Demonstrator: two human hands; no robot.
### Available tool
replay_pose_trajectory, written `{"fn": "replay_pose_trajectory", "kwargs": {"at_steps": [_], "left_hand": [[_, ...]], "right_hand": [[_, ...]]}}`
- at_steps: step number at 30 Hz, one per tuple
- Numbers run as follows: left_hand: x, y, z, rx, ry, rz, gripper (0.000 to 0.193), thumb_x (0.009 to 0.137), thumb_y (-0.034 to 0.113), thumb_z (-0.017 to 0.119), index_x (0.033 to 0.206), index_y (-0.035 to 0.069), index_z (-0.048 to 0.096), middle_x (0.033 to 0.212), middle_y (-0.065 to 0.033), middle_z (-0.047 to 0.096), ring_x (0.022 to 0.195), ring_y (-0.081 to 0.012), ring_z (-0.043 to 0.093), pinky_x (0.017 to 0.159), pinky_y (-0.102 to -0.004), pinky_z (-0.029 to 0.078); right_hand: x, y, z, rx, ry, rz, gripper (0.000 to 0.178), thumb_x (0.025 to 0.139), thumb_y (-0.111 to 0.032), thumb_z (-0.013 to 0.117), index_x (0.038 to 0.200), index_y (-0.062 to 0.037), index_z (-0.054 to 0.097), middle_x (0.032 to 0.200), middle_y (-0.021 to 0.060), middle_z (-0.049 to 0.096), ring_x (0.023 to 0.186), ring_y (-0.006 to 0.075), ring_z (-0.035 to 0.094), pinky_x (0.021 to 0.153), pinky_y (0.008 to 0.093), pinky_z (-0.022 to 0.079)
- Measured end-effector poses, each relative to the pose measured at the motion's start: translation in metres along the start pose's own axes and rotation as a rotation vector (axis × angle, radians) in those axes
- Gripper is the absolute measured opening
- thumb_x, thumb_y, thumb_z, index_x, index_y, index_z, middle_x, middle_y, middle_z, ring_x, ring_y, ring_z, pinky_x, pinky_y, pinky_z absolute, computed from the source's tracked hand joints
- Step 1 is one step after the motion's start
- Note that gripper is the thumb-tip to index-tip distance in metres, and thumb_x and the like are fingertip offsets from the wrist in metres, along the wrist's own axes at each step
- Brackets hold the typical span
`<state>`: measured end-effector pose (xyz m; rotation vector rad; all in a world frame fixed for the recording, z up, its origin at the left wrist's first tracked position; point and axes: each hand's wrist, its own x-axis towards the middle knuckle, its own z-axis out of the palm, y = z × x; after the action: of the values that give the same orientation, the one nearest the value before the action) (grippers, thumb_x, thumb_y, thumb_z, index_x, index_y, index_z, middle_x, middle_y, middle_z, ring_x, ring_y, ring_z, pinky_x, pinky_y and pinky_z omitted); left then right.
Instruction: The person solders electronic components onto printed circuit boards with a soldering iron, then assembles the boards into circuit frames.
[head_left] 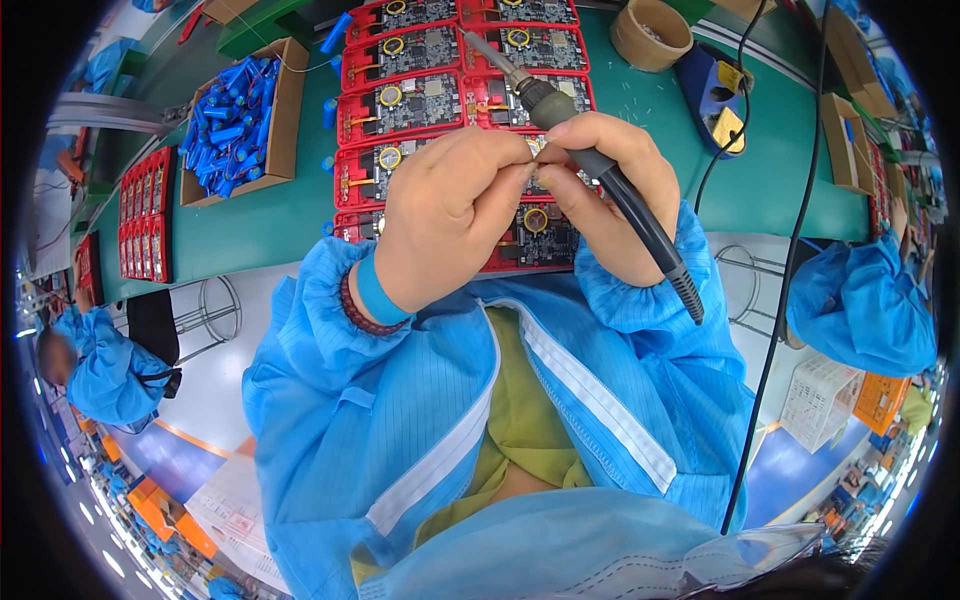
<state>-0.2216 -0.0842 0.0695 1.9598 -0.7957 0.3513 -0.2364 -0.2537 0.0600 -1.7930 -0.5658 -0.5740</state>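
Soldering iron (590, 160) lies along the right hand (610, 195), fingers closed round its dark handle, tip aimed away over the red boards (420, 100). Left hand (450, 215) pinches something small (535, 150) against the right fingertips; too small to tell what. Both fists closed. Risk, as I judge it: hot tip sits just above the pinch, so a slip could burn fingers or touch a board.

Matt black plastic soldering iron (600, 170); brown cardboard box (285, 120)

Bare green table (770, 190) right of the red trays (440, 100); cardboard box (240, 125) blocks left.
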Motion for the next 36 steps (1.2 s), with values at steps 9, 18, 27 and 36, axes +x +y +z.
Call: {"fn": "replay_pose_trajectory", "kwargs": {"at_steps": [9, 18, 27, 36], "left_hand": [[0.0, -0.006, -0.003, 0.146, -0.005, 0.219, 0.022, 0.072, -0.002, 0.065, 0.093, 0.001, 0.059, 0.069, -0.0108, 0.054, 0.058, -0.0275, 0.054, 0.049, -0.0369, 0.042], [0.001, -0.009, -0.003, 0.332, 0.013, 0.381, 0.03, 0.063, 0.003, 0.064, 0.093, 0.003, 0.06, 0.065, -0.0064, 0.048, 0.056, -0.0226, 0.05, 0.047, -0.0344, 0.039], [0.005, -0.008, -0.003, 0.356, 0.088, 0.488, 0.026, 0.063, 0.002, 0.064, 0.088, 0.0, 0.061, 0.067, -0.005, 0.05, 0.058, -0.0209, 0.049, 0.049, -0.0338, 0.038], [0.006, 0.006, -0.006, 0.155, -0.097, 0.098, 0.013, 0.075, -0.003, 0.061, 0.088, -0.001, 0.059, 0.074, -0.0129, 0.055, 0.066, -0.0297, 0.054, 0.056, -0.0367, 0.043]], "right_hand": [[-0.004, 0.002, 0.005, 0.106, 0.058, 0.064, 0.036, 0.066, 0.004, 0.073, 0.099, -0.0052, 0.06, 0.09, 0.0099, 0.065, 0.078, 0.0264, 0.064, 0.067, 0.0317, 0.051], [-0.005, -0.001, 0.004, 0.268, 0.066, 0.18, 0.029, 0.073, 0.008, 0.065, 0.099, -0.0029, 0.059, 0.09, 0.0106, 0.063, 0.079, 0.0232, 0.064, 0.07, 0.0306, 0.051], [-0.007, -0.003, 0.009, 0.202, 0.098, 0.114, 0.027, 0.073, 0.006, 0.067, 0.098, -0.0025, 0.059, 0.09, 0.0104, 0.063, 0.081, 0.023, 0.064, 0.072, 0.031, 0.051], [-0.001, 0.005, 0.003, -0.073, 0.032, -0.143, 0.035, 0.067, 0.007, 0.069, 0.098, -0.0058, 0.059, 0.082, 0.0118, 0.061, 0.071, 0.0302, 0.06, 0.061, 0.0364, 0.048]]}}
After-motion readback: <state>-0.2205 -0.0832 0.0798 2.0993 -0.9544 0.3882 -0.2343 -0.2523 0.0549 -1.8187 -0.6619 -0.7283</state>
